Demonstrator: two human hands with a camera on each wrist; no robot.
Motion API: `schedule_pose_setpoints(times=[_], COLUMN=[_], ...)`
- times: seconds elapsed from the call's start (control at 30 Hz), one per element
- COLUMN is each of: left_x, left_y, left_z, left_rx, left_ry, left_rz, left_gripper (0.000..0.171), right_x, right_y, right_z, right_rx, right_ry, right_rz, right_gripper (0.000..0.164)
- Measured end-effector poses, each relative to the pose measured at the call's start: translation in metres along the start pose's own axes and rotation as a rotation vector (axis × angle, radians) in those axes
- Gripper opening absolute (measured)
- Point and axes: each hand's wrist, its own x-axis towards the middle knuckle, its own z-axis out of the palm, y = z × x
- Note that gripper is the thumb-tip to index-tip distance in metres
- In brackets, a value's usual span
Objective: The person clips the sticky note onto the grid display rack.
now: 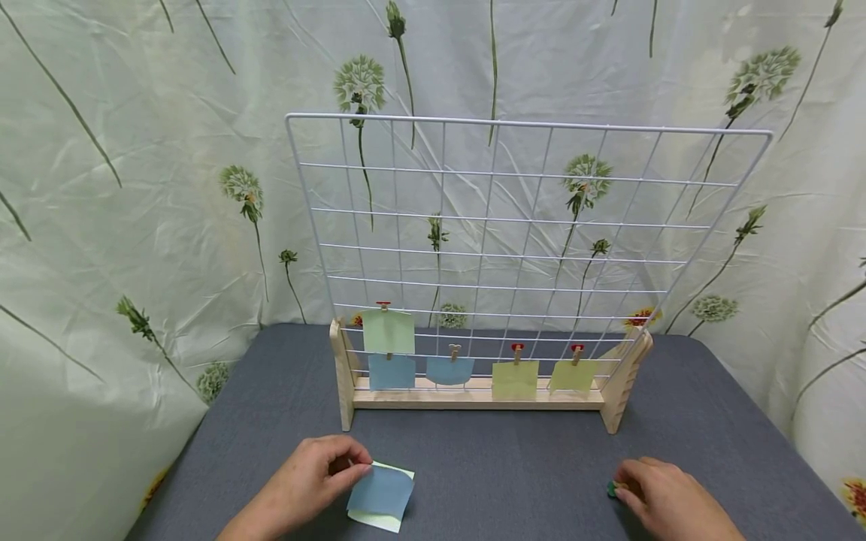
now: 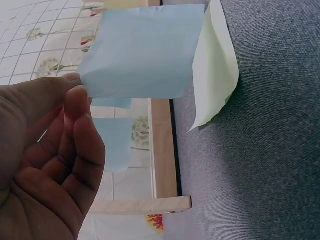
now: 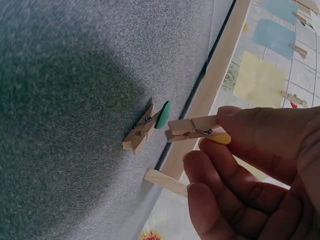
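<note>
My left hand (image 1: 314,473) pinches a square blue paper note (image 2: 145,50) by one corner between thumb and index finger. Under it, a pale green note (image 2: 215,70) rests on the table with an edge curling up. Over at the right, my right hand (image 1: 666,496) holds a small wooden clothespin (image 3: 192,125) with a yellow ornament, pinched between thumb and fingertips. A second clothespin (image 3: 140,130), with a green ornament, lies on the table just beside it. In the head view, fingers mostly cover the held clothespin.
Behind the hands stands a white wire grid (image 1: 514,219) in a wooden base (image 1: 473,402). Clothespins hold a green note (image 1: 389,332), blue notes (image 1: 391,373) and yellow notes (image 1: 516,381) on its lower rows. A floral curtain (image 1: 169,225) hangs around the dark grey table (image 1: 501,473).
</note>
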Motion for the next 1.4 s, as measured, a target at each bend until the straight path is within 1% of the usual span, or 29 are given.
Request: schedule_pose_setpoints(times=[0.2, 0.33, 0.4, 0.5, 0.63, 0.87, 1.0, 1.1, 1.13, 1.23, 1.33, 1.4], left_x=[0.002, 0.003, 0.004, 0.006, 0.008, 0.011, 0.013, 0.014, 0.014, 0.015, 0.016, 0.017], left_y=[0.002, 0.004, 0.005, 0.006, 0.007, 0.010, 0.011, 0.012, 0.012, 0.013, 0.014, 0.015], left_z=[-0.001, 0.000, 0.000, 0.000, 0.001, 0.003, 0.003, 0.004, 0.004, 0.004, 0.004, 0.004], left_rx=[0.000, 0.008, 0.014, 0.021, 0.029, 0.048, 0.049, 0.041, 0.040, 0.034, 0.031, 0.033], left_ry=[0.011, 0.031, 0.049, 0.071, 0.085, 0.100, 0.106, 0.110, 0.113, 0.119, 0.129, 0.135], left_rz=[0.000, 0.015, 0.027, 0.046, 0.050, 0.050, 0.055, 0.056, 0.057, 0.062, 0.073, 0.079], left_gripper=[0.008, 0.007, 0.006, 0.004, 0.004, 0.004, 0.004, 0.005, 0.005, 0.005, 0.006, 0.006], right_x=[0.000, 0.000, -0.001, -0.002, -0.003, -0.003, -0.005, -0.007, -0.007, -0.007, -0.007, -0.007], right_y=[-0.002, -0.003, -0.003, -0.001, -0.002, -0.007, -0.008, -0.010, -0.010, -0.013, -0.016, -0.019], right_z=[0.000, -0.002, -0.002, -0.003, -0.004, -0.002, 0.000, 0.002, 0.002, 0.001, -0.002, -0.003], right_rx=[0.000, 0.017, 0.023, 0.019, -0.004, -0.011, -0.007, -0.005, -0.005, 0.004, 0.011, 0.010], right_ry=[0.020, 0.027, 0.039, 0.069, 0.108, 0.145, 0.207, 0.303, 0.318, 0.328, 0.284, 0.307], right_rz=[-0.007, -0.017, -0.040, -0.099, -0.161, -0.139, -0.167, -0.224, -0.233, -0.226, -0.174, -0.173], right_gripper=[0.011, 0.009, 0.008, 0.008, 0.008, 0.008, 0.010, 0.014, 0.015, 0.015, 0.013, 0.015])
